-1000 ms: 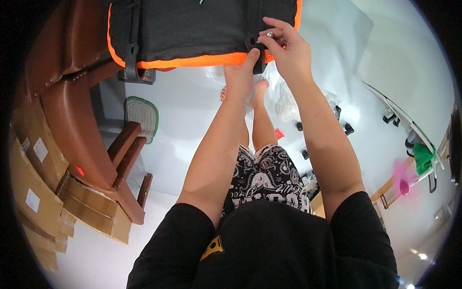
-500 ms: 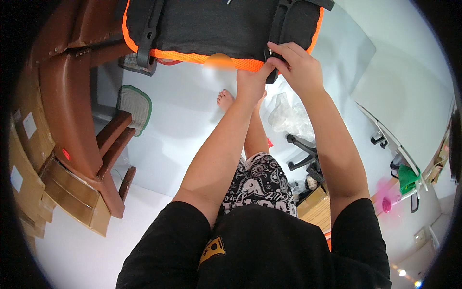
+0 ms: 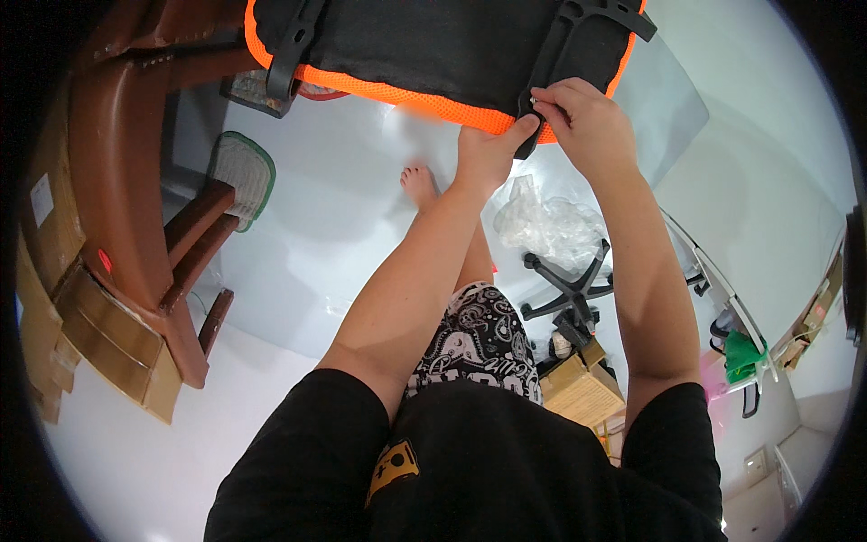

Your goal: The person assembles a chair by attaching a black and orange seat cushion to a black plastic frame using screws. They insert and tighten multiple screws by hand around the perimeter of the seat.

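The left hand (image 3: 492, 154) clamps the bracket (image 3: 553, 56) at the panel's (image 3: 420, 56) edge, right hand (image 3: 585, 125) pinching a fastener (image 3: 534, 100), seemingly fitting it, needing careful alignment.

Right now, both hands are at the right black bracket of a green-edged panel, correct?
The edging is orange, not green, as the head view shows. The left hand and right hand are indeed at the right black bracket of the panel.

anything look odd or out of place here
Crumpled clear plastic lies loose on the floor beside a black star-shaped base, looking like stray wrapping. The visible part of the black, orange-edged panel shows no obvious damage.
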Demonstrator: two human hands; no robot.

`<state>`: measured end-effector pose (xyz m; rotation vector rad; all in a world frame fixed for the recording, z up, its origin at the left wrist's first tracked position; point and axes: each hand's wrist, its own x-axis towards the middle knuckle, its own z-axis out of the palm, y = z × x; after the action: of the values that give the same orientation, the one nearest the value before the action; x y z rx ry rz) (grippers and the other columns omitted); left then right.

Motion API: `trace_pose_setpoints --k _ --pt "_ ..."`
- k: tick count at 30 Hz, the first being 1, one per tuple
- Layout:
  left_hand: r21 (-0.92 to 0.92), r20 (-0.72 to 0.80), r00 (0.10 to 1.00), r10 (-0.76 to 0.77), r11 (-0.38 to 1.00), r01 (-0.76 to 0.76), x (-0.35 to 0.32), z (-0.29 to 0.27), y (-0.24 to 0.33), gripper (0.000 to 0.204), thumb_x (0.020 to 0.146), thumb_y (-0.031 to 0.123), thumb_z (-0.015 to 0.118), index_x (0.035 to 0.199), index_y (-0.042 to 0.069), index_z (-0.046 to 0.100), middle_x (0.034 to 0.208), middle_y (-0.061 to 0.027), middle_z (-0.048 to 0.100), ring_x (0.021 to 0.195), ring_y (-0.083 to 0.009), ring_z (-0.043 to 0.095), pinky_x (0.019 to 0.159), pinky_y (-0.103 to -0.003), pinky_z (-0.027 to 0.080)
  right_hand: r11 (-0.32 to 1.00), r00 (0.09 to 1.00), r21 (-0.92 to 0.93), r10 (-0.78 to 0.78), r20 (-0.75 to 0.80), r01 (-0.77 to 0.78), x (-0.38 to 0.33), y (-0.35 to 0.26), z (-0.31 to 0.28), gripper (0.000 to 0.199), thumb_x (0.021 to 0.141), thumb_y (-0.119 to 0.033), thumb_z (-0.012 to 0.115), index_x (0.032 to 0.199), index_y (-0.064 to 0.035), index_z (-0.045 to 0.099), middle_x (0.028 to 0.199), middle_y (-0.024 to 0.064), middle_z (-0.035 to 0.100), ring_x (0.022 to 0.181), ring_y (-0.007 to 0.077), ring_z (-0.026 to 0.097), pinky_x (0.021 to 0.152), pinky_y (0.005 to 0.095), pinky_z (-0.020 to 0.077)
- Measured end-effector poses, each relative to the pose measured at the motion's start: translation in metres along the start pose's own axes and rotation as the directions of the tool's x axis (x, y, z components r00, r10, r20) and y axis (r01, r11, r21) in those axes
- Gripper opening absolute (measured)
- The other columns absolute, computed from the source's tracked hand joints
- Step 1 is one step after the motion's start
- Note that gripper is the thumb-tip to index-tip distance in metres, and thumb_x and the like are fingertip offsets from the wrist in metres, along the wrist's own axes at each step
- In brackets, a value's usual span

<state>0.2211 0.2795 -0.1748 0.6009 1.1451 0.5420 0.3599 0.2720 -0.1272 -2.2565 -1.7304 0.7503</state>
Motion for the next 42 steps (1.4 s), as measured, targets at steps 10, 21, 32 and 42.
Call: trace_pose_setpoints --k 10,21,32,42 --pt "0.005 -0.007 1.0 -0.03 1.0 0.03 0.0 -0.004 0.006 0.03 0.077 0.007 0.072 0.103 -0.003 0.06 0.096 -0.0069 0.063 0.083 -0.0143 0.06 0.074 -0.027 0.049 0.975 0.991 -0.194 -0.093 0.093 0.109 0.006 -0.018 -0.013 0.01 0.082 -0.023 0.062 0.085 -0.0147 0.067 0.084 -0.0005 0.062 0.074 0.0198 0.065 0.061 0.0329 0.0529" --pt "-0.131 0.008 0.999 -0.031 0.991 0.031 -0.001 -0.006 0.01 0.04 0.075 0.002 0.073 0.111 -0.002 0.056 0.106 -0.0082 0.062 0.091 -0.0169 0.06 0.08 -0.029 0.049 0.795 0.965 -0.549 -0.178 0.193 0.257 0.006 -0.036 -0.009 0.02 0.073 -0.014 0.064 0.09 -0.0083 0.054 0.085 0.0055 0.058 0.074 0.0196 0.066 0.055 0.029 0.0553" --pt "0.05 -0.052 0.995 0.081 0.996 -0.079 0.008 -0.015 -0.015 0.035 0.071 0.016 0.079 0.097 -0.002 0.062 0.089 -0.0048 0.066 0.076 -0.013 0.06 0.066 -0.028 0.048 0.788 0.907 -0.457 -0.311 0.284 0.413 0.016 -0.025 -0.016 0.011 0.081 -0.018 0.06 0.087 -0.0096 0.057 0.084 0.006 0.062 0.079 0.0218 0.066 0.06 0.0316 0.0549" --pt "0.011 -0.069 0.991 0.116 0.993 -0.115 0.006 -0.013 -0.013 0.036 0.076 0.02 0.075 0.103 -0.001 0.061 0.093 -0.0053 0.066 0.08 -0.0146 0.06 0.071 -0.028 0.049 0.818 0.951 -0.487 -0.234 0.203 0.305 0.015 -0.029 -0.003 0.022 0.09 -0.028 0.053 0.083 -0.0078 0.059 0.078 0.0083 0.064 0.069 0.0256 0.067 0.054 0.0354 0.0543"
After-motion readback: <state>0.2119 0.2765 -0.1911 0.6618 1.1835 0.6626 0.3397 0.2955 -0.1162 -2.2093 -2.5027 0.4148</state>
